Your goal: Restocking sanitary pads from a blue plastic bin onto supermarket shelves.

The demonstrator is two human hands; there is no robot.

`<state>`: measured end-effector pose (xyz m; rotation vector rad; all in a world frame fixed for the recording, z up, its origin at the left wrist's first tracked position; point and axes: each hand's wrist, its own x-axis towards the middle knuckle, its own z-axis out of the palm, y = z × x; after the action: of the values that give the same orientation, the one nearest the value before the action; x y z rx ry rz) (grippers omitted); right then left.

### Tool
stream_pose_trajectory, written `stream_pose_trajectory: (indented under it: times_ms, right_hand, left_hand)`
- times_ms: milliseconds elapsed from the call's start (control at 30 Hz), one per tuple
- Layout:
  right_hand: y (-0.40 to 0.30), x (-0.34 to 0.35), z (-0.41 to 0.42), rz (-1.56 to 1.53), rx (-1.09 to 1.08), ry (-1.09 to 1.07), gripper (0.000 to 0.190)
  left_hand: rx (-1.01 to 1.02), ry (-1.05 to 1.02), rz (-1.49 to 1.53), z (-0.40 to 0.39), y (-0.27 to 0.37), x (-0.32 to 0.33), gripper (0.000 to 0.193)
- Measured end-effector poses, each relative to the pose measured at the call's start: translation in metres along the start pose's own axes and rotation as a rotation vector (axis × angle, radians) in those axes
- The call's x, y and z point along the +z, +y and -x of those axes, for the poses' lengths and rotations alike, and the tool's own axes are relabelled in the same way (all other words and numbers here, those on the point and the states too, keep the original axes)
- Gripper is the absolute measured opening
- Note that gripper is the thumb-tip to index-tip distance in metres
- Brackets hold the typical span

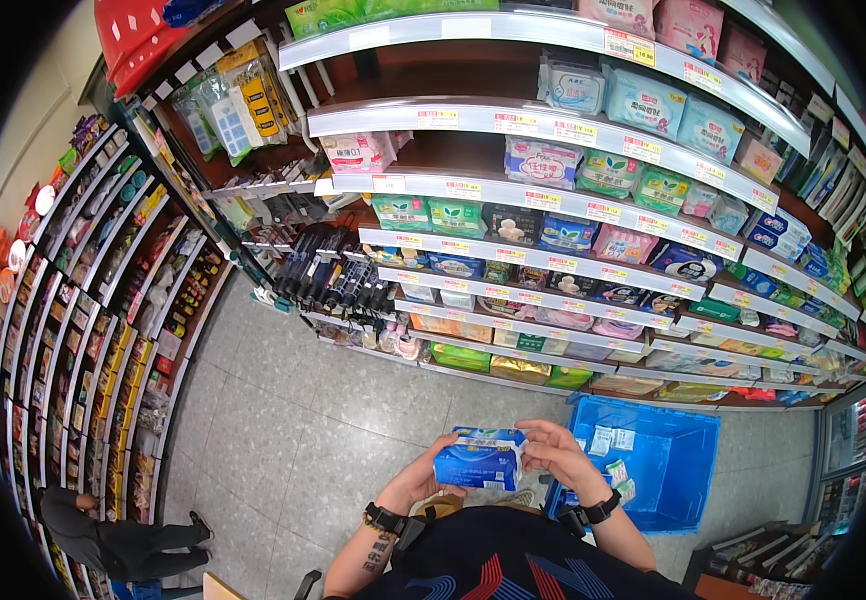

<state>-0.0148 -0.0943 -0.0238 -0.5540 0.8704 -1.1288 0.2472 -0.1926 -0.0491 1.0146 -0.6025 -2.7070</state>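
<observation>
A blue soft pack of sanitary pads [479,459] is held in front of my chest, over the tiled floor. My left hand [425,471] grips its left end, with the thumb on top and fingers beneath. My right hand [553,450] is at its right end, fingertips touching the wrapper's edge. Just right of my right hand stands a blue plastic crate [673,465] on the floor, with several small packs [622,439] inside. Facing me are shelves [478,232] of packed pads and tissues with price tags along their edges.
At the far left is a curved-looking rack of snacks [95,360], where another person [132,536] in dark clothes stands. Umbrellas [335,277] hang at the shelf's left end. A low display rack [767,555] stands at the lower right, near a glass-fronted cooler [853,435].
</observation>
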Motion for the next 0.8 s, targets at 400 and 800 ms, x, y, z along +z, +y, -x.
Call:
stream_pose_trajectory:
  times_ms: [400,800]
  right_hand:
    - [0.022,0.005,-0.002,0.013,-0.023,0.032,0.038]
    - [0.020,0.004,0.001,-0.037,0.005,0.004,0.038]
  left_hand:
    - [0.146,0.075,-0.002,0.003,-0.005,0.000,0.048]
    - [0.108,0.111,0.070,0.004,-0.010,0.003,0.049]
